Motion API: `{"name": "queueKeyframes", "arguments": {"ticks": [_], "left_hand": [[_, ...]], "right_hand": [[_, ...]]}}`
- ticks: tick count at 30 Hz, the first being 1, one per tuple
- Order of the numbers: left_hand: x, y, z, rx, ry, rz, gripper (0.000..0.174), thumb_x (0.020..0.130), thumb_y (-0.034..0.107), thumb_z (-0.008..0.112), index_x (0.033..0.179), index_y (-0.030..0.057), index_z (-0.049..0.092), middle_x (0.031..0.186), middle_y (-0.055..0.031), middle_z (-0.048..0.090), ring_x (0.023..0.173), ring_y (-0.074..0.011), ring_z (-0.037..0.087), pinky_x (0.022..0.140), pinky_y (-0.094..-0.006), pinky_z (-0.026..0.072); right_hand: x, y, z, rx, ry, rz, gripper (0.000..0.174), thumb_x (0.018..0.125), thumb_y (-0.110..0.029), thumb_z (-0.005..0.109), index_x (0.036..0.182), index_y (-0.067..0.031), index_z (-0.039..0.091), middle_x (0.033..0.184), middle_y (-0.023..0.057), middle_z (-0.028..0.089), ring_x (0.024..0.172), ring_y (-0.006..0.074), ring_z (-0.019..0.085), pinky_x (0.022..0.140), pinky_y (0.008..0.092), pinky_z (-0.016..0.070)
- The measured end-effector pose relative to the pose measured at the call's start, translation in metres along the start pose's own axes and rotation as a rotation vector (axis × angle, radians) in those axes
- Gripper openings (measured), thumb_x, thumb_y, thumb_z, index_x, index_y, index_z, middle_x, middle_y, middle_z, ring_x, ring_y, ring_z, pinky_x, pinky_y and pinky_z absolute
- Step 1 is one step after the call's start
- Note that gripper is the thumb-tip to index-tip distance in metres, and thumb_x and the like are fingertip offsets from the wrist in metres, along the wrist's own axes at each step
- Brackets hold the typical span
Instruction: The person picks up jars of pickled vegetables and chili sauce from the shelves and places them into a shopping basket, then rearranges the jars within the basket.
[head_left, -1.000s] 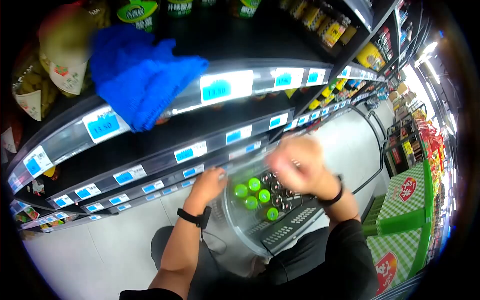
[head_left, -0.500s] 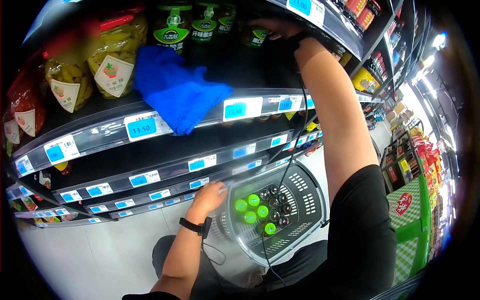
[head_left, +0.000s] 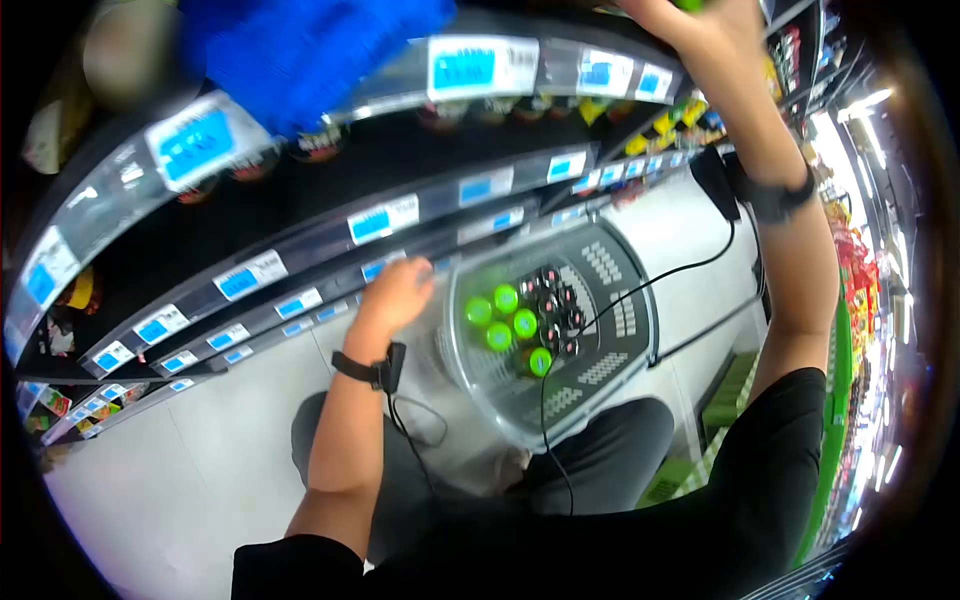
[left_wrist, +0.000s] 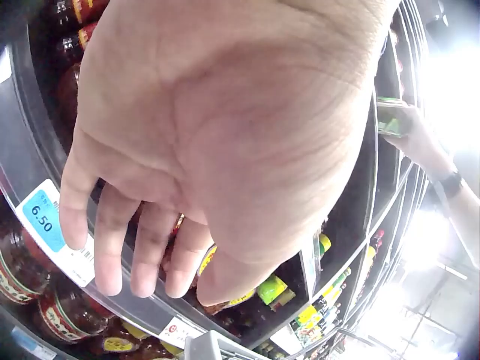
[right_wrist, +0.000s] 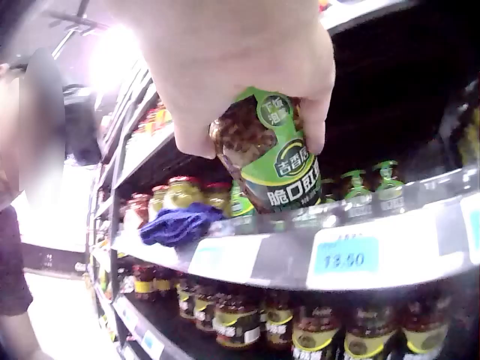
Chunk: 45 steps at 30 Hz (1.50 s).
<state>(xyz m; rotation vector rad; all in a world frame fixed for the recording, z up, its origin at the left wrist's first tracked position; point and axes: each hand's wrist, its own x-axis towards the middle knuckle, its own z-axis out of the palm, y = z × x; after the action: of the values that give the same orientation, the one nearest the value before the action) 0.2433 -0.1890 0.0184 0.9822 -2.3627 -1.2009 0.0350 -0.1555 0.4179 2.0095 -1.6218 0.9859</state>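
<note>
My right hand is raised at the top right of the head view. It grips a jar of pickles with a green and black label from above, in front of the shelf edge in the right wrist view. My left hand, fingers loosely bent and holding nothing, hovers beside the left rim of a grey shopping basket. Several jars with bright green lids stand upright in the basket. Beside them are several dark-lidded jars.
A blue cloth hangs over the upper shelf's front edge. Price tags line the shelves. More green-labelled jars stand behind that edge, with dark jars below. Cables run from both wrists.
My right hand rose from over the basket, reached into the upper shelf, and is now out to the right with a jar. My left hand has stayed beside the basket.
</note>
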Motion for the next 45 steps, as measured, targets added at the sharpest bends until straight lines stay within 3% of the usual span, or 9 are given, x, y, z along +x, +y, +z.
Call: {"name": "queueKeyframes", "arguments": {"ticks": [3, 8, 16, 23, 28, 37, 41, 43, 45], "left_hand": [[0.002, -0.001, 0.003, -0.04, 0.015, 0.01, 0.028, 0.088, 0.015, 0.067, 0.113, 0.0029, 0.069, 0.106, -0.0186, 0.073, 0.095, -0.0326, 0.07, 0.084, -0.0395, 0.0548], [0.003, 0.009, 0.002, -0.01, -0.018, -0.02, 0.029, 0.089, 0.014, 0.065, 0.116, 0.0026, 0.068, 0.106, -0.02, 0.073, 0.093, -0.0326, 0.071, 0.083, -0.0389, 0.0544], [-0.005, 0.023, -0.004, 0.031, 0.022, -0.006, 0.029, 0.09, 0.013, 0.064, 0.116, 0.0001, 0.068, 0.109, -0.0196, 0.072, 0.094, -0.0308, 0.07, 0.085, -0.0386, 0.0537], [-0.017, 0.03, -0.013, 0.001, 0.035, -0.073, 0.031, 0.091, 0.013, 0.064, 0.119, 0.0002, 0.068, 0.113, -0.0206, 0.071, 0.098, -0.0303, 0.071, 0.086, -0.037, 0.0534], [-0.023, 0.035, -0.013, 0.007, 0.045, -0.083, 0.029, 0.091, 0.017, 0.063, 0.115, 0.0029, 0.068, 0.111, -0.0213, 0.071, 0.104, -0.0378, 0.067, 0.089, -0.0426, 0.0528], [-0.01, 0.031, 0.001, 0.017, -0.025, -0.068, 0.029, 0.09, 0.016, 0.063, 0.116, 0.0035, 0.068, 0.112, -0.0214, 0.07, 0.105, -0.0387, 0.066, 0.09, -0.0431, 0.0525], [-0.006, 0.034, 0.006, 0.007, -0.041, -0.034, 0.03, 0.089, 0.016, 0.063, 0.117, 0.0049, 0.068, 0.116, -0.0206, 0.069, 0.109, -0.0387, 0.065, 0.092, -0.0431, 0.0522], [-0.004, 0.031, 0.008, -0.002, -0.026, -0.034, 0.03, 0.089, 0.017, 0.063, 0.117, 0.0055, 0.069, 0.118, -0.02, 0.069, 0.11, -0.0388, 0.064, 0.093, -0.0433, 0.0521], [0.001, 0.023, 0.01, 0.012, -0.044, -0.023, 0.029, 0.089, 0.017, 0.063, 0.116, 0.0063, 0.068, 0.117, -0.018, 0.069, 0.109, -0.0389, 0.064, 0.094, -0.0447, 0.0521]], "right_hand": [[-0.094, 0.018, -0.042, -0.073, -0.041, -0.078, 0.081, 0.079, -0.039, 0.087, 0.141, -0.0059, 0.047, 0.139, 0.0214, 0.056, 0.126, 0.0268, 0.059, 0.098, 0.0384, 0.0538], [-0.151, 0.008, -0.054, 0.148, -0.258, -0.415, 0.085, 0.069, -0.031, 0.091, 0.133, -0.0038, 0.043, 0.129, 0.0247, 0.051, 0.119, 0.0432, 0.06, 0.098, 0.0484, 0.0551], [-0.337, 0.038, 0.062, 0.42, -0.929, 0.148, 0.062, 0.063, -0.014, 0.083, 0.119, -0.014, 0.058, 0.117, 0.014, 0.053, 0.1, 0.0363, 0.064, 0.079, 0.0428, 0.0581], [-0.505, 0.082, 0.161, 0.378, -1.373, -0.285, 0.064, 0.065, -0.02, 0.084, 0.122, -0.0128, 0.055, 0.119, 0.0152, 0.051, 0.084, 0.0375, 0.067, 0.07, 0.0486, 0.0567], [-0.58, 0.081, 0.212, 0.294, -1.307, -0.616, 0.031, 0.085, -0.011, 0.061, 0.115, -0.0161, 0.063, 0.111, 0.0114, 0.053, 0.092, 0.0319, 0.066, 0.068, 0.0463, 0.0577], [-0.599, 0.088, 0.224, 0.015, -1.131, -0.773, 0.019, 0.088, -0.023, 0.059, 0.105, -0.0198, 0.068, 0.11, 0.0012, 0.057, 0.112, 0.0209, 0.055, 0.089, 0.0339, 0.0459], [-0.597, 0.074, 0.219, -0.082, -1.194, -0.636, 0.023, 0.09, -0.025, 0.058, 0.11, -0.019, 0.068, 0.114, -0.0006, 0.058, 0.116, 0.0174, 0.05, 0.094, 0.0328, 0.0419], [-0.578, 0.071, 0.21, 0.235, -1.214, -0.452, 0.043, 0.091, -0.026, 0.058, 0.133, -0.0143, 0.057, 0.114, 0.0056, 0.061, 0.105, 0.0235, 0.059, 0.089, 0.0375, 0.0485], [-0.551, 0.062, 0.213, 0.395, -1.011, -0.545, 0.033, 0.088, -0.021, 0.06, 0.119, -0.0096, 0.062, 0.104, 0.0085, 0.064, 0.1, 0.0273, 0.065, 0.084, 0.0425, 0.0556]]}}
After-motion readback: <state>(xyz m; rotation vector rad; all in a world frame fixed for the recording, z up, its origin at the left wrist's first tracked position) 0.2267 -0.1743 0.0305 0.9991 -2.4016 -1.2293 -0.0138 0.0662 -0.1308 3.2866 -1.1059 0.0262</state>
